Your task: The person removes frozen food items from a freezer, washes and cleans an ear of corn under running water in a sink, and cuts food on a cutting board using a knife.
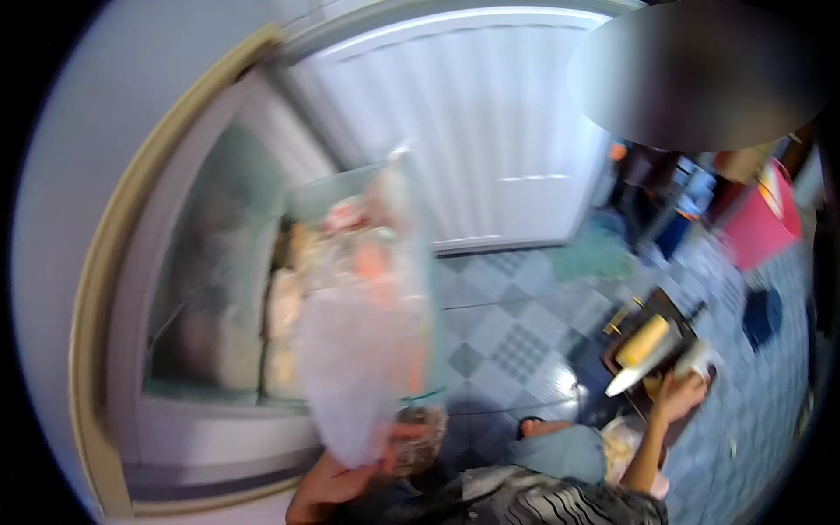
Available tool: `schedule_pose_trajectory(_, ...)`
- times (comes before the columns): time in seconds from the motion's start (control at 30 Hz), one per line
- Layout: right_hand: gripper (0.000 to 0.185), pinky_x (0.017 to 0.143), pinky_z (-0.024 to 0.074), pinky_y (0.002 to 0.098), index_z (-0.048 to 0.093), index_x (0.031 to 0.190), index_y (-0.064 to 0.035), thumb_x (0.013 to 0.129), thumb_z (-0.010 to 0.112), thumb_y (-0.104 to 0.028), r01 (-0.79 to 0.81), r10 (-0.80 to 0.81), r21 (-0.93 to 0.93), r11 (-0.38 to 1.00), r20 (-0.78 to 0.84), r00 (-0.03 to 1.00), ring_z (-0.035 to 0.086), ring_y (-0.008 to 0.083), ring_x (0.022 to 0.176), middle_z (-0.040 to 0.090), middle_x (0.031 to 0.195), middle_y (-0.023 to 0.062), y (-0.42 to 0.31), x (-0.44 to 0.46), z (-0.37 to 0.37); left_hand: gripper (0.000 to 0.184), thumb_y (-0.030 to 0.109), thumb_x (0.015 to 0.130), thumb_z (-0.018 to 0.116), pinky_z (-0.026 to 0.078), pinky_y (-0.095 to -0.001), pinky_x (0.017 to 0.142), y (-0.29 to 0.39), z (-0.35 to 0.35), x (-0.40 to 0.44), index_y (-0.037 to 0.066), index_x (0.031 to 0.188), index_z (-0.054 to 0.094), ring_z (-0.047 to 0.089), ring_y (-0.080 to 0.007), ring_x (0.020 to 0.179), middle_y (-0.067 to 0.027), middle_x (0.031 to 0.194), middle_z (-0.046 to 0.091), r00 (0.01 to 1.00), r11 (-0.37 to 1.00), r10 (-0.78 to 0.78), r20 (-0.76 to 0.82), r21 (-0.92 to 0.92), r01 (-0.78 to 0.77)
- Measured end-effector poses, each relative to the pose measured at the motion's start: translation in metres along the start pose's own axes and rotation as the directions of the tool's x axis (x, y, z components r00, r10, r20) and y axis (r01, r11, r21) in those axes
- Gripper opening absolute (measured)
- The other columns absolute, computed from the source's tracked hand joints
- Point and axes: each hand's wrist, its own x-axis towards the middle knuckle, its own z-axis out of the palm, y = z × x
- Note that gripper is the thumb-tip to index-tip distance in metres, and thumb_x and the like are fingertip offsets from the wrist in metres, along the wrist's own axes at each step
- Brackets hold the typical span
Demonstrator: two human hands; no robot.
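Note:
My left hand (354,479), smeared by motion, is low on the left with its fingers closed at the bottom end of a whitish translucent plastic bag (346,367). A blurred clump in clear wrapping (422,442) is beside those fingers; I cannot tell whether they touch it. Over on the right, my right hand (680,398) is closed around a whitish object (696,357) at the edge of a dark cutting board (662,306). A knife (632,374) with a pale blade and dark handle lies across the board. Alongside it is a yellow oblong piece of food (643,341).
An open freezer (162,262) fills the left side, its teal-edged compartment (328,191) packed with bagged food. A white ribbed door (472,122) stands behind. Beyond the board are a pink bucket (759,229), a dark blue item (763,317) and a person (647,166) at upper right.

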Motion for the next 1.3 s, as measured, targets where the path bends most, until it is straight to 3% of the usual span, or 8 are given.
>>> schedule_pose_trajectory(0.3, 0.028, 0.083, 0.0384, 0.0459, 0.053, 0.094, -0.0041, 0.072, 0.063, -0.019, 0.161, -0.171, -0.107, 0.981, -0.091, 0.981, 0.047, 0.0309, 0.101, 0.049, 0.104, 0.0150, -0.052, 0.011, 0.005, 0.028, 0.005, 0.082, 0.046, 0.042, -0.0316, 0.069, 0.004, 0.006, 0.032, 0.002, 0.108, 0.055, 0.052, -0.0200, 0.074, -0.0063, 0.083, 0.056, 0.976, 0.776, 0.113, 0.186, 0.597, -0.203)
schedule_pose_trajectory(0.47, 0.057, 0.092, 0.0307, 0.0388, 0.041, 0.116, -0.0009, 0.069, 0.069, -0.019, 0.031, -0.507, 0.928, 0.371, 0.174, 0.844, 0.041, 0.0298, 0.108, 0.042, 0.118, 0.0148, -0.178, 0.023, -0.059, 0.017, 0.006, 0.077, 0.049, 0.042, -0.0376, 0.074, -0.029, 0.011, 0.051, 0.003, 0.093, 0.052, 0.051, -0.0349, 0.083, -0.0145, 0.091, 0.055, 0.981, 0.808, -0.052, 0.187, 0.585, -0.069)
schedule_pose_trajectory(0.7, 0.052, 0.099, 0.0256, 0.0480, 0.051, 0.113, -0.0096, 0.066, 0.064, -0.027, 0.665, -0.681, 0.458, -0.590, -0.725, -0.105, 0.044, 0.0249, 0.109, 0.048, 0.116, 0.0064, -0.282, 0.013, -0.112, 0.017, 0.008, 0.080, 0.047, 0.042, -0.0375, 0.078, -0.041, 0.047, 0.084, 0.003, 0.095, 0.053, 0.053, -0.0324, 0.086, -0.0177, 0.097, 0.054, 0.981, 0.886, 0.133, 0.138, 0.428, -0.181)
schedule_pose_trajectory(0.83, 0.030, 0.100, 0.0272, 0.0471, 0.060, 0.088, -0.0128, 0.059, 0.062, -0.021, 0.654, -0.872, 0.595, -0.468, -0.431, -0.232, 0.046, 0.0255, 0.106, 0.052, 0.108, 0.0054, -0.281, 0.041, -0.100, 0.018, 0.011, 0.079, 0.051, 0.042, -0.0393, 0.080, -0.065, 0.055, 0.112, -0.001, 0.092, 0.053, 0.052, -0.0369, 0.092, -0.0192, 0.114, 0.046, 0.983, 0.847, 0.098, 0.154, 0.506, -0.163)
schedule_pose_trajectory(1.03, 0.022, 0.086, 0.0400, 0.0432, 0.058, 0.067, -0.0063, 0.051, 0.069, -0.016, 0.176, -0.990, 0.983, -0.054, -0.075, 0.118, 0.051, 0.0273, 0.094, 0.057, 0.089, 0.0082, -0.230, 0.100, -0.097, 0.016, 0.013, 0.078, 0.055, 0.044, -0.0395, 0.077, -0.029, 0.076, 0.126, 0.001, 0.088, 0.056, 0.054, -0.0357, 0.092, -0.0183, 0.113, 0.047, 0.977, 0.725, 0.213, -0.021, 0.674, -0.143)
schedule_pose_trajectory(1.1, 0.020, 0.079, 0.0429, 0.0377, 0.060, 0.078, -0.0043, 0.068, 0.068, -0.019, -0.168, -0.935, 0.944, 0.284, 0.233, -0.268, 0.055, 0.0243, 0.090, 0.058, 0.090, 0.0093, -0.192, 0.102, -0.079, 0.015, 0.009, 0.077, 0.054, 0.045, -0.0368, 0.075, -0.012, 0.081, 0.143, 0.001, 0.090, 0.056, 0.055, -0.0328, 0.090, -0.0177, 0.112, 0.048, 0.931, 0.668, 0.359, -0.074, 0.716, -0.201)
schedule_pose_trajectory(1.17, 0.023, 0.078, 0.0428, 0.0328, 0.058, 0.091, -0.0037, 0.081, 0.061, -0.024, -0.615, -0.904, 0.694, 0.374, 0.123, -0.410, 0.056, 0.0192, 0.085, 0.058, 0.089, 0.0071, -0.173, 0.076, -0.075, 0.012, 0.004, 0.078, 0.054, 0.046, -0.0322, 0.075, 0.010, 0.087, 0.163, 0.000, 0.089, 0.056, 0.055, -0.0261, 0.093, -0.0145, 0.112, 0.049, 0.860, 0.781, 0.466, -0.208, 0.554, -0.289)
schedule_pose_trajectory(1.3, 0.023, 0.082, 0.0428, 0.0334, 0.054, 0.093, -0.0012, 0.085, 0.056, -0.022, -0.872, -0.981, 0.477, 0.110, -0.092, -0.174, 0.056, 0.0194, 0.092, 0.059, 0.096, 0.0109, -0.213, 0.006, -0.096, 0.008, 0.001, 0.080, 0.054, 0.043, -0.0275, 0.078, 0.030, 0.110, 0.174, 0.000, 0.088, 0.056, 0.053, -0.0183, 0.096, -0.0107, 0.109, 0.050, 0.764, 0.798, 0.595, -0.250, 0.072, -0.598)
